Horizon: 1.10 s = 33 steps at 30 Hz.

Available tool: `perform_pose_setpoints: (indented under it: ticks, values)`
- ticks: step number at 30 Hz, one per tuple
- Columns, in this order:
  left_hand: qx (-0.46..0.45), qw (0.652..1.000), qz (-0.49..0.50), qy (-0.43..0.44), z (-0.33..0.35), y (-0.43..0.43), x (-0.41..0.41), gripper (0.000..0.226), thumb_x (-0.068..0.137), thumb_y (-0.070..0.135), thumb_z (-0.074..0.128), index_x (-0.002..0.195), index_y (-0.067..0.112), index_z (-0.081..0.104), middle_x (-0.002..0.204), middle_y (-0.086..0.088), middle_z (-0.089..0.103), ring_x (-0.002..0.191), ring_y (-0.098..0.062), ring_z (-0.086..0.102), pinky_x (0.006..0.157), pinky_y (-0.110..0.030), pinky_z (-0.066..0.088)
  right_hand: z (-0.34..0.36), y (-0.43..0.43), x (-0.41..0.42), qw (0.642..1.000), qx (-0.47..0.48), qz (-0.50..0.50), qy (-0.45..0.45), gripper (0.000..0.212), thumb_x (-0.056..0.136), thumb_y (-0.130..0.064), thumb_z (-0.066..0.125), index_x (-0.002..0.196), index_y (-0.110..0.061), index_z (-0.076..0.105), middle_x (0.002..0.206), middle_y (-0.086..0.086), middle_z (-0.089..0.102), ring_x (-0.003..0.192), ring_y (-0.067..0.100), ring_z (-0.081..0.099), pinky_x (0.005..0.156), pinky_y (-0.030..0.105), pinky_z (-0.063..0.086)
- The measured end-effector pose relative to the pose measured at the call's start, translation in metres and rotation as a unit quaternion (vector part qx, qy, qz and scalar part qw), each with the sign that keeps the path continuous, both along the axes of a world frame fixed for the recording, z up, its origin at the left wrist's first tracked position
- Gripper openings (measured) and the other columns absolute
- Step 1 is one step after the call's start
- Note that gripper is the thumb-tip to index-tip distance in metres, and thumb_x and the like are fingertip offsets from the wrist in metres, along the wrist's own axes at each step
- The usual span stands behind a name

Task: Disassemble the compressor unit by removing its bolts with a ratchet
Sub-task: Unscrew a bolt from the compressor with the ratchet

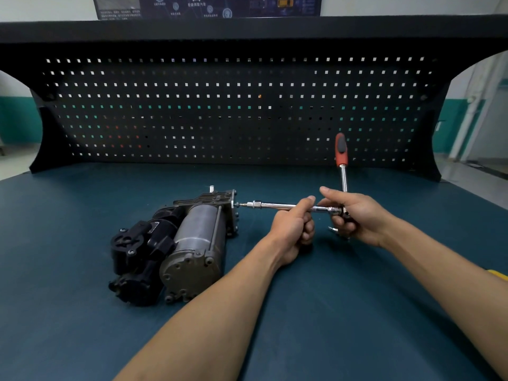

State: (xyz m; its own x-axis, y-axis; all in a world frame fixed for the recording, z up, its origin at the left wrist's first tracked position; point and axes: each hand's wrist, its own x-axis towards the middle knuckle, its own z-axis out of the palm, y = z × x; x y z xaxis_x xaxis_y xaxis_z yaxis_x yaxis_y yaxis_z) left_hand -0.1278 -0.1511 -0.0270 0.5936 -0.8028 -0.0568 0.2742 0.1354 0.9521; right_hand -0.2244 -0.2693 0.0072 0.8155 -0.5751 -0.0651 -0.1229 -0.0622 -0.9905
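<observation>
The compressor unit (181, 246), a grey metal cylinder beside black plastic parts, lies on the blue-green bench mat left of centre. A ratchet with a red and grey handle (341, 151) stands upright, and its long chrome extension bar (275, 206) runs level to the left. The bit at the bar's tip meets a bolt (238, 204) on the compressor's end plate. My left hand (292, 232) grips the extension bar about midway. My right hand (354, 215) holds the ratchet at its head, fingers curled round it. A small silver bit or bolt (333, 229) pokes out under my right fingers.
A black pegboard back panel (236, 111) rises behind the bench, with a shelf above it. The mat (330, 312) stretches wide around the compressor. A yellow object (499, 274) shows at the right edge.
</observation>
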Motion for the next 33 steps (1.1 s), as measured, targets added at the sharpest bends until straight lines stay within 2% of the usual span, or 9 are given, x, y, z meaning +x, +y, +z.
perform_pose_setpoints:
  ticks: [5, 10, 12, 14, 18, 21, 24, 28, 33]
  values:
    - [0.004, 1.000, 0.003, -0.002, 0.001, 0.000, 0.001, 0.052, 0.094, 0.038, 0.061, 0.052, 0.021, 0.035, 0.047, 0.001, 0.036, 0.039, -0.012, 0.029, 0.042, -0.022, 0.021, -0.003, -0.001, -0.001, 0.993, -0.102, -0.009, -0.051, 0.056, 0.064, -0.060, 0.075, 0.082, -0.007, 0.068, 0.048, 0.005, 0.048, 0.038, 0.014, 0.035, 0.036, 0.022, 0.027]
    - [0.009, 1.000, 0.008, 0.000, 0.001, -0.001, 0.001, 0.052, 0.093, 0.039, 0.063, 0.051, 0.022, 0.037, 0.047, 0.001, 0.038, 0.039, -0.012, 0.030, 0.041, -0.021, 0.021, -0.006, 0.000, -0.002, 0.975, -0.192, -0.031, -0.108, 0.030, 0.084, -0.036, 0.077, 0.072, -0.010, 0.068, 0.049, 0.002, 0.051, 0.043, 0.015, 0.045, 0.038, 0.021, 0.035]
    - [0.011, 1.000, 0.012, -0.001, 0.001, -0.001, 0.001, 0.051, 0.092, 0.039, 0.064, 0.052, 0.022, 0.038, 0.048, 0.001, 0.039, 0.039, -0.012, 0.030, 0.041, -0.022, 0.021, -0.007, 0.002, -0.003, 0.963, -0.235, -0.033, -0.126, 0.031, 0.083, -0.036, 0.077, 0.071, -0.008, 0.069, 0.048, 0.002, 0.051, 0.044, 0.014, 0.045, 0.042, 0.022, 0.037]
    - [0.010, 1.000, 0.014, -0.001, 0.002, -0.001, 0.001, 0.051, 0.091, 0.039, 0.065, 0.051, 0.023, 0.040, 0.048, 0.001, 0.039, 0.039, -0.011, 0.031, 0.041, -0.022, 0.022, -0.009, 0.003, -0.005, 0.951, -0.270, -0.029, -0.146, 0.034, 0.078, -0.040, 0.077, 0.073, -0.007, 0.072, 0.049, 0.007, 0.050, 0.047, 0.015, 0.043, 0.044, 0.028, 0.036]
    - [0.006, 1.000, 0.008, -0.004, 0.001, -0.001, 0.002, 0.055, 0.090, 0.039, 0.067, 0.040, 0.022, 0.053, 0.049, 0.003, 0.039, 0.041, -0.011, 0.032, 0.043, -0.022, 0.022, -0.013, 0.005, -0.005, 0.927, -0.338, -0.036, -0.161, 0.011, 0.087, -0.020, 0.078, 0.078, -0.014, 0.077, 0.065, 0.024, 0.062, 0.056, 0.023, 0.049, 0.053, 0.045, 0.041]
    - [0.006, 1.000, 0.006, -0.006, 0.001, -0.001, 0.002, 0.056, 0.090, 0.041, 0.069, 0.038, 0.023, 0.054, 0.049, 0.004, 0.040, 0.042, -0.010, 0.032, 0.043, -0.022, 0.022, -0.018, 0.001, -0.006, 0.901, -0.394, -0.035, -0.177, 0.006, 0.088, -0.018, 0.078, 0.082, -0.019, 0.078, 0.070, 0.003, 0.071, 0.063, 0.013, 0.062, 0.062, 0.031, 0.049]
    - [0.003, 1.000, 0.010, -0.007, 0.001, -0.001, 0.002, 0.058, 0.090, 0.042, 0.069, 0.037, 0.023, 0.053, 0.048, 0.005, 0.040, 0.041, -0.009, 0.032, 0.043, -0.021, 0.023, -0.019, 0.002, -0.007, 0.839, -0.508, -0.034, -0.194, 0.010, 0.086, -0.022, 0.078, 0.090, -0.014, 0.080, 0.073, -0.007, 0.066, 0.067, 0.005, 0.061, 0.066, 0.013, 0.043]
    - [0.002, 1.000, 0.011, -0.008, 0.001, -0.001, 0.001, 0.060, 0.089, 0.044, 0.069, 0.037, 0.022, 0.049, 0.048, 0.003, 0.039, 0.041, -0.010, 0.032, 0.043, -0.021, 0.023, -0.021, 0.001, -0.008, 0.794, -0.569, -0.032, -0.214, 0.018, 0.082, -0.009, 0.080, 0.100, -0.009, 0.079, 0.072, 0.002, 0.062, 0.064, 0.016, 0.059, 0.064, 0.024, 0.045]
    - [0.014, 1.000, 0.018, -0.017, 0.002, 0.000, 0.001, 0.057, 0.088, 0.047, 0.069, 0.044, 0.024, 0.041, 0.047, 0.001, 0.041, 0.040, -0.012, 0.034, 0.041, -0.021, 0.026, -0.021, -0.001, -0.008, 0.791, -0.568, -0.028, -0.226, 0.020, 0.083, -0.018, 0.077, 0.102, -0.011, 0.079, 0.075, 0.001, 0.062, 0.066, 0.017, 0.060, 0.064, 0.028, 0.046]
